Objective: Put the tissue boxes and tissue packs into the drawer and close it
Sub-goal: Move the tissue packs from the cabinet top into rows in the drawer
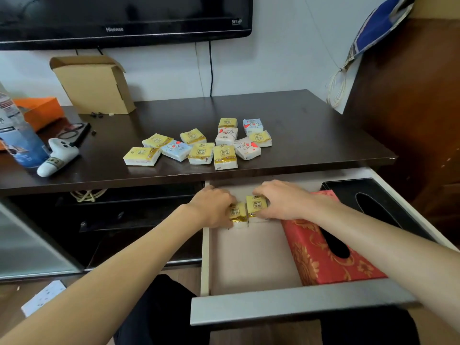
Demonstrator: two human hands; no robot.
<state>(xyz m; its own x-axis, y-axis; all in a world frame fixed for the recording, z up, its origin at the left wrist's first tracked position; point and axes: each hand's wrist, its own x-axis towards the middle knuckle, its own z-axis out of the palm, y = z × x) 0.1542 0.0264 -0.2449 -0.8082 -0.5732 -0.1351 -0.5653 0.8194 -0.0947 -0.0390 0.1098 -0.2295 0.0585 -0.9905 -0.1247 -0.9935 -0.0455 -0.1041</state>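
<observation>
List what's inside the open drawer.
In the drawer: a red tissue box, a black tissue box, and two yellow packs, one under the left hand, one under the right hand. Hands and forearms cover part.

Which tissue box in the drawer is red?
The red tissue box with gold flower patterns, in the middle of the drawer. The other box, at the right side, is black.

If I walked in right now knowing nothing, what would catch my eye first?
Probably the two bare hands, left hand and right hand, pressing two small yellow tissue packs down at the back of the open pale drawer. Beside them lies a bright red, gold-patterned tissue box, and a cluster of yellow, white and blue tissue packs waits on the dark wooden tabletop above.
</observation>
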